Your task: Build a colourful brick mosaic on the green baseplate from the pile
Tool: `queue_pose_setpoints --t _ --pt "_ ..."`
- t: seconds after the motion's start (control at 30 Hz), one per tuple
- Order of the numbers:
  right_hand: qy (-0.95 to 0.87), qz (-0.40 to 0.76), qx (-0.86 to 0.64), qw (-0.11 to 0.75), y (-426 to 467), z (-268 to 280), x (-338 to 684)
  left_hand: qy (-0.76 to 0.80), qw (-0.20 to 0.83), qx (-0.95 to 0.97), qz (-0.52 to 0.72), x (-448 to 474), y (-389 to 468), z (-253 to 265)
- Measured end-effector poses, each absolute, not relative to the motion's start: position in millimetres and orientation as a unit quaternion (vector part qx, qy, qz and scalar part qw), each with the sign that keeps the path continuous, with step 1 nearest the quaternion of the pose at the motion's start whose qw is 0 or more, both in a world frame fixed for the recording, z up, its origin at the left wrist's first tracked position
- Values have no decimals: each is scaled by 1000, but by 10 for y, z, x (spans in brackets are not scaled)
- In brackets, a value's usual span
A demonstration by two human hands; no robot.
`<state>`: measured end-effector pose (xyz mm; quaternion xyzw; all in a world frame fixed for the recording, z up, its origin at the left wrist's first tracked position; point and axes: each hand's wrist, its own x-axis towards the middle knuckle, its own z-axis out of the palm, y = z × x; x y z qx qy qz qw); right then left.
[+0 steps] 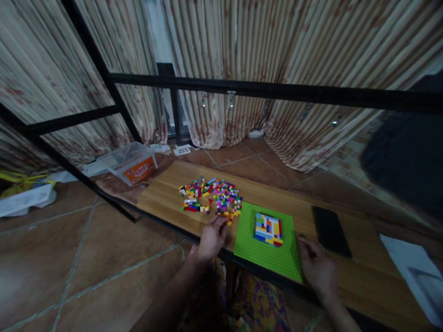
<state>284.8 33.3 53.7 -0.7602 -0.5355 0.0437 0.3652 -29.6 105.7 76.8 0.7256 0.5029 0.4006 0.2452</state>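
My left hand (212,238) is at the near edge of a pile of small coloured toy bricks (226,196), its fingers drawn together at the tips. Whether a brick sits between them is too small to make out. To its right lies a green baseplate (247,246), carrying a built block of white, blue, yellow and red bricks (268,229). My right hand (318,269) is at the baseplate's right edge, with bent fingers closed against that edge.
The pile and baseplate lie on a long wooden bench (166,184). Right of the baseplate is a black flat object (331,230), and farther right a white sheet (411,267). A clear plastic box (129,161) stands at the far left end. Black metal bars (242,87) cross behind.
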Motion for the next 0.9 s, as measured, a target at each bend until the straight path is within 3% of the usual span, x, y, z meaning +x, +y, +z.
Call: queue_pose_setpoints --t 0.27,0.43,0.63,0.9 --pt "-531 54 -786 312 300 504 2969 520 221 677 471 -303 1054 836" --pt "-506 65 -813 281 306 526 2973 597 146 621 487 -644 1129 870" --pt "-503 80 -816 273 322 547 2973 716 33 586 378 -1200 1430 958" --pt "-495 83 -820 273 319 603 2907 726 38 635 263 -1330 1649 943"
